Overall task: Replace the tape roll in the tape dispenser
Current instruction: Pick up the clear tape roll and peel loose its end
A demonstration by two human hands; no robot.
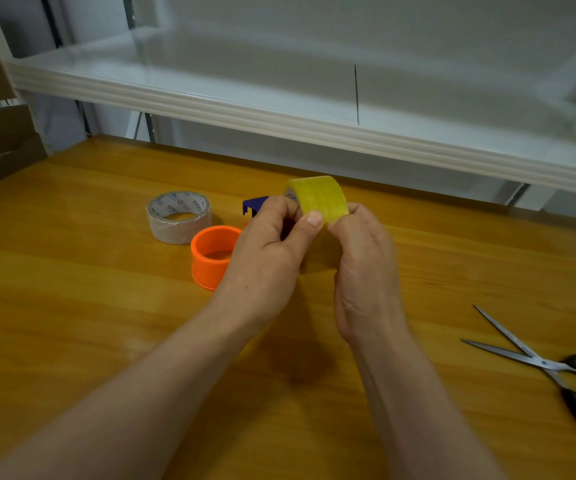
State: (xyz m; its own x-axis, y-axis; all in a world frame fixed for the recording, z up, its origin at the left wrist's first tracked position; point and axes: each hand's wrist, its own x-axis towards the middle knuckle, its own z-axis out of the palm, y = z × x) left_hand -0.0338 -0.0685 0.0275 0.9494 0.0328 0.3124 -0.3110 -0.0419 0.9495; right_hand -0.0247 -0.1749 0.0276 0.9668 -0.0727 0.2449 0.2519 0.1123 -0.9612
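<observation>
Warm wooden tabletop (106, 323) runs under a white shelf (279, 126), and both hands are raised above it around a yellow tape roll (319, 197). On the left hand (266, 258) the fingers curl over the roll's near-left side and the thumb lies across its outer face; on the right hand (362, 268) thumb and fingertips are drawn close together at the roll's right edge. That pinch looks like a hunt for the loose tape end, which would have to be freed before the roll can be threaded, though the end itself cannot be made out. Just beyond the left knuckles a blue plastic piece (255, 204) peeks out, probably part of the dispenser; most of it is hidden. Beside the left wrist stands an orange ring (214, 254), apparently the dispenser's core, set within easy reach for the new roll. Touching its far side lies a nearly spent grey roll (177, 216), likely the one taken out. Well off from the right forearm, scissors (539, 365) lie open.
</observation>
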